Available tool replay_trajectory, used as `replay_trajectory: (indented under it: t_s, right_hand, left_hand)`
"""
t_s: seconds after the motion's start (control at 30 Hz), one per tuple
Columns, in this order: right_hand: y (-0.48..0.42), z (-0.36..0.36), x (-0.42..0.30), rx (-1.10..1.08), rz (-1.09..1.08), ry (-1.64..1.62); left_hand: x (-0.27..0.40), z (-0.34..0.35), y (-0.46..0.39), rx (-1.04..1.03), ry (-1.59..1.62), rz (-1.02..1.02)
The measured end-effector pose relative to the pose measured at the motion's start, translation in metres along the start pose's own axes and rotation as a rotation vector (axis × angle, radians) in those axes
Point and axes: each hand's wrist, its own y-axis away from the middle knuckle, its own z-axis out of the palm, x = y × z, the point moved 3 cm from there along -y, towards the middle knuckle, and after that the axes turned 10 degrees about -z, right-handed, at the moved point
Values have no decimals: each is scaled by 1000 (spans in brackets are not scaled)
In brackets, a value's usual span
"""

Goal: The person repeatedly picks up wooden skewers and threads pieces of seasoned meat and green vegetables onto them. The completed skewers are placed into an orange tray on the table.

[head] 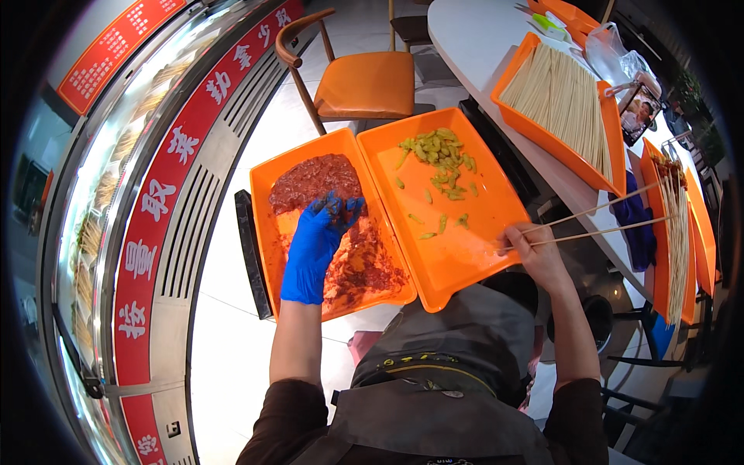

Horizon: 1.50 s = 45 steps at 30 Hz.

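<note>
My left hand, in a blue disposable glove, is over the left orange plastic tray. Its fingers are curled around a bit of dark red raw meat; the fingertips are partly hidden. Beyond them lies a mound of sliced or chopped raw meat, and red residue smears the near half of the tray. My bare right hand grips two thin bamboo skewers at the near right corner of the second orange tray. Green pickled peppers are heaped in that tray's far part, with several scattered pieces nearer.
A refrigerated display case curves along the left. Ahead stands a chair with an orange seat. On the white table at right are a tray of bamboo skewers, a phone and a tray with loaded skewers.
</note>
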Motion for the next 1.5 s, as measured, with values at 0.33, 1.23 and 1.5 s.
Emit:
replay_trajectory:
  t_s: [0.33, 1.23, 1.5]
  right_hand:
    - [-47, 80, -43, 26, -232, -674]
    - [-34, 88, -42, -12, -238, -572]
    - [-32, 90, -36, -12, -97, -698]
  left_hand:
    - [-24, 19, 24, -9, -91, 50]
    - [-17, 29, 37, 203, -387, 128]
    - [-23, 32, 38, 98, -378, 198]
